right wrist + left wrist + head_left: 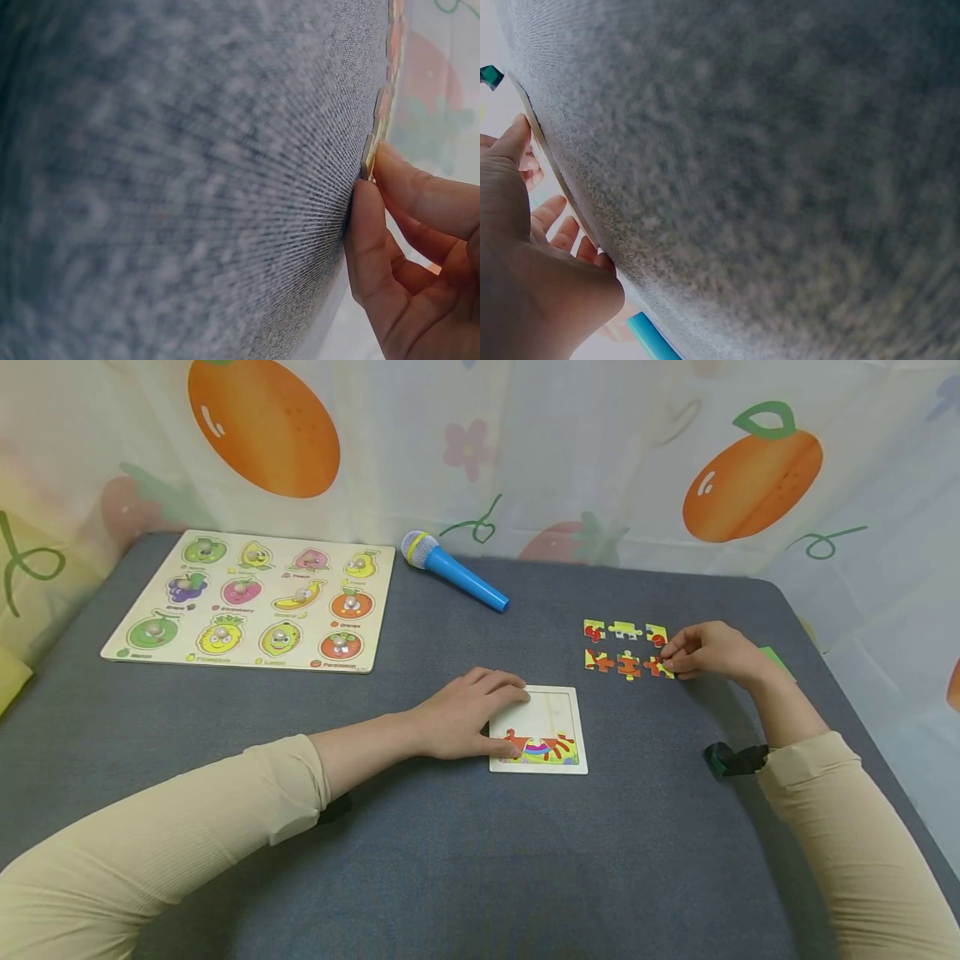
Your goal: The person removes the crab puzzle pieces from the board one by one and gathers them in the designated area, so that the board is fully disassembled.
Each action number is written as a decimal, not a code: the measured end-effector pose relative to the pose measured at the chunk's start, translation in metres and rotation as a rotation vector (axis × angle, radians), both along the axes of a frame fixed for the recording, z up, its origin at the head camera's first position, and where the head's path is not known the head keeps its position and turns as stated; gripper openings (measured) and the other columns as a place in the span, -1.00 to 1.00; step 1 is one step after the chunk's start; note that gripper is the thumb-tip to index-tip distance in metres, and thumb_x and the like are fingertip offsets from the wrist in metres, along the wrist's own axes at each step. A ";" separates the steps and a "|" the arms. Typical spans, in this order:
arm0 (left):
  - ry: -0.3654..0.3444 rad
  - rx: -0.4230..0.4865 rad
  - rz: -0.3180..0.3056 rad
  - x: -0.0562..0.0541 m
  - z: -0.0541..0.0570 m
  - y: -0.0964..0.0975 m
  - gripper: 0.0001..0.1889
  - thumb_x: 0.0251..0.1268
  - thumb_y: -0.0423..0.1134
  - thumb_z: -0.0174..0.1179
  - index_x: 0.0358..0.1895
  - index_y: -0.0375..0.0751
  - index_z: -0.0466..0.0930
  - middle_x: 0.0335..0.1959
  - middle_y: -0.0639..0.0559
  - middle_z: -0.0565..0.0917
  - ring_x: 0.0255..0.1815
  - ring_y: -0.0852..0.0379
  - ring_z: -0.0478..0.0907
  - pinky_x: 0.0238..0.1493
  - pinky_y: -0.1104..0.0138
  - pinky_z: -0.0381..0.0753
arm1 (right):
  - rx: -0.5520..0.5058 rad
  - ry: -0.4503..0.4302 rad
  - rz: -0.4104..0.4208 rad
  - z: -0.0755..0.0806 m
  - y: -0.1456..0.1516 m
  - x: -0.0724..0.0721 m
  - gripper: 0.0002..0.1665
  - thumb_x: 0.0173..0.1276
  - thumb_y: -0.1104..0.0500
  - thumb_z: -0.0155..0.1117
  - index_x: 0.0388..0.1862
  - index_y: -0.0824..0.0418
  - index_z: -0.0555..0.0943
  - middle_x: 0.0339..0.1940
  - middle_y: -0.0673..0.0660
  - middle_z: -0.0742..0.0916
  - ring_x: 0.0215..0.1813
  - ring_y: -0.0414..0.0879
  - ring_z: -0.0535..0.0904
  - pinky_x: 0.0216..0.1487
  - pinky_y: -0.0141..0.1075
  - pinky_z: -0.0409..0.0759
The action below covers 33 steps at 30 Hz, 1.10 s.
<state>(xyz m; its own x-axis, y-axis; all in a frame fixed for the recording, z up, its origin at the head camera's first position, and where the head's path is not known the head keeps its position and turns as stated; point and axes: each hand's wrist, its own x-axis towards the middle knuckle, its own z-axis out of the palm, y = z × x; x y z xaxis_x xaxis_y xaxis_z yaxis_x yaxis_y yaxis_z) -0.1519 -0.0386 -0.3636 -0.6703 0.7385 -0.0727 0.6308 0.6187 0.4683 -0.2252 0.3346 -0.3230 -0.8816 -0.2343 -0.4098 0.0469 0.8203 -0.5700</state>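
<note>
My left hand [472, 714] rests over the left side of a small white-framed jigsaw board [581, 735], fingers at its upper left corner and thumb on the assembled picture strip [540, 750] along the bottom. That strip shows a rainbow and red shapes; the tray above it is bare. In the left wrist view the board's thin edge [559, 169] runs beside the thumb and fingertips. With thumb and finger, my right hand [708, 652] pinches the lower right jigsaw piece [658, 667] of two short rows. Other loose pieces [628, 665] lie left of it.
A wooden fruit knob puzzle [255, 602] lies at the back left. Right of it is a blue toy microphone [461, 575]. Something green [777, 662] shows partly behind my right wrist. A fruit-print curtain [585, 460] hangs along the table's back edge.
</note>
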 end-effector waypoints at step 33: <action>-0.038 0.008 -0.008 -0.001 0.001 -0.002 -0.19 0.16 0.25 0.31 0.43 -0.03 0.33 0.49 0.04 0.29 0.47 -0.02 0.21 0.47 0.03 0.25 | -0.078 0.234 0.218 0.011 -0.114 0.039 -0.83 0.31 0.25 0.35 -0.12 0.22 0.65 -0.27 0.14 0.70 -0.35 -0.11 0.56 -0.31 -0.36 0.56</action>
<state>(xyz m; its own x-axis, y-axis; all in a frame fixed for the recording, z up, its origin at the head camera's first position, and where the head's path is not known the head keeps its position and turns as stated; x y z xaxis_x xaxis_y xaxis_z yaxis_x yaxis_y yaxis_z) -0.1527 -0.0405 -0.3627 -0.6615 0.7443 -0.0923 0.6172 0.6102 0.4967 -0.1858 0.2203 -0.3115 -0.8751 -0.4510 -0.1754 -0.2649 0.7498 -0.6063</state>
